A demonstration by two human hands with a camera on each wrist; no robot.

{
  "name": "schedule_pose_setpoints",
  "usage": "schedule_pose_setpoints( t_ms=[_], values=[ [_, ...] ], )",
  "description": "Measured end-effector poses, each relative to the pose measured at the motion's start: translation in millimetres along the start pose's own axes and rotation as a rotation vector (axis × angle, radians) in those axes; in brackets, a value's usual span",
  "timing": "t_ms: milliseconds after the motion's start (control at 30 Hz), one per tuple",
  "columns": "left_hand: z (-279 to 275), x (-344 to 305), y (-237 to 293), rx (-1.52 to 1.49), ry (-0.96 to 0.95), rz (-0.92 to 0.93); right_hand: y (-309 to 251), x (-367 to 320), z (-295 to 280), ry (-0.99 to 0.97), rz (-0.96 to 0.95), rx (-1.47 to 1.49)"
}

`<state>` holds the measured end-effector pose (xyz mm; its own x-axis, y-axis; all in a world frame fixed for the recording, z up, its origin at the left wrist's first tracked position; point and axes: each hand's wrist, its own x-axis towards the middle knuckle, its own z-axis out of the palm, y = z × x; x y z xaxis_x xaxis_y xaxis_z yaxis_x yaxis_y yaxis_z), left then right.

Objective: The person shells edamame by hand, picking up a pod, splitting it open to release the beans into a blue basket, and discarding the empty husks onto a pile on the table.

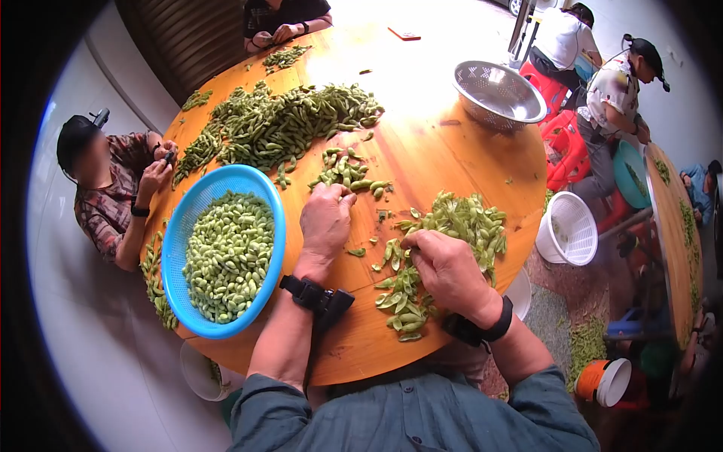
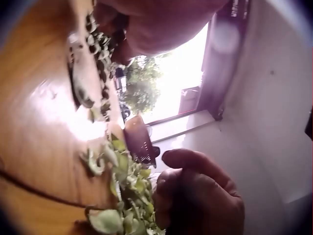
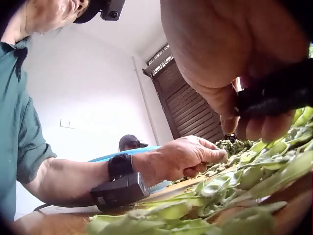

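My left hand [image 1: 326,221] is at the near edge of a small heap of green soybean pods [image 1: 343,172]. Its thumb and index finger [image 3: 217,155] pinch together on a pod, mostly hidden by the fingertips. Over a pile of split, flattened pods [image 1: 471,226] hangs my right hand [image 1: 444,267], fingers bent and pointing down. In the right wrist view a black, sleeve-like piece [image 3: 276,90] shows at the right hand's fingers; I cannot tell whether they hold anything. Left of my left hand stands a blue basket [image 1: 277,226] of shelled green beans [image 1: 230,256].
A large mound of pods [image 1: 290,124] covers the table's far left. A metal colander [image 1: 497,94] stands at the far right edge. People sit at the left and far sides, with more at another table [image 1: 670,248]. A white basket [image 1: 568,230] is beyond the right edge.
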<state>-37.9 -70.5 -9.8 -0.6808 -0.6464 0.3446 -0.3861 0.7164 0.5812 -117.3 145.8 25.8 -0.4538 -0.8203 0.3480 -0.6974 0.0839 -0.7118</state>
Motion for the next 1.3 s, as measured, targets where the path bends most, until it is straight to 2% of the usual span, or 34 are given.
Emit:
schedule_pose_setpoints(
  t_ms=[67, 133, 167, 233, 300, 367, 433, 533, 867, 967, 1133, 1267, 1300],
  values=[
    [-2, -2, -1, -0.098, 0.018, -0.007, -1, 2, 1, 0.042, -0.015, 0.038],
    [-7, -7, 0, -0.559, -0.063, -0.121, -2, 6, 3, 0.090, -0.046, 0.067],
    [-13, -10, 0, -0.560, -0.066, -0.124, -3, 8, 5, 0.088, -0.042, 0.068],
    [-32, -20, 11, -1.152, -0.347, -0.503, -8, 11, 10, 0.086, 0.006, 0.161],
    [-33, -32, 17, -1.182, -0.336, -0.578, -13, 14, 12, 0.069, 0.044, 0.207],
    [-38, -45, 22, -1.250, -0.460, -0.599, -16, 15, 15, 0.069, 0.094, 0.231],
    [-41, -58, 31, -1.190, -0.452, -0.641, -15, 14, 19, 0.080, 0.093, 0.235],
    [-45, -72, 42, -1.104, -0.437, -0.525, -16, 11, 21, 0.055, 0.059, 0.216],
    [-38, -84, 33, -1.018, -0.415, -0.401, -12, 2, 28, 0.015, 0.005, 0.107],
    [-34, -87, 30, -1.010, -0.375, -0.315, -12, 0, 30, 0.011, -0.044, 0.052],
    [-49, -90, 52, -0.624, -0.333, -0.189, -16, 0, 32, 0.002, -0.093, -0.118],
    [-42, -92, 44, -0.581, -0.312, -0.110, -14, 0, 32, -0.028, -0.076, -0.092],
    [-38, -92, 39, -0.688, -0.327, -0.134, -11, 1, 32, -0.045, -0.091, -0.053]
  ],
)
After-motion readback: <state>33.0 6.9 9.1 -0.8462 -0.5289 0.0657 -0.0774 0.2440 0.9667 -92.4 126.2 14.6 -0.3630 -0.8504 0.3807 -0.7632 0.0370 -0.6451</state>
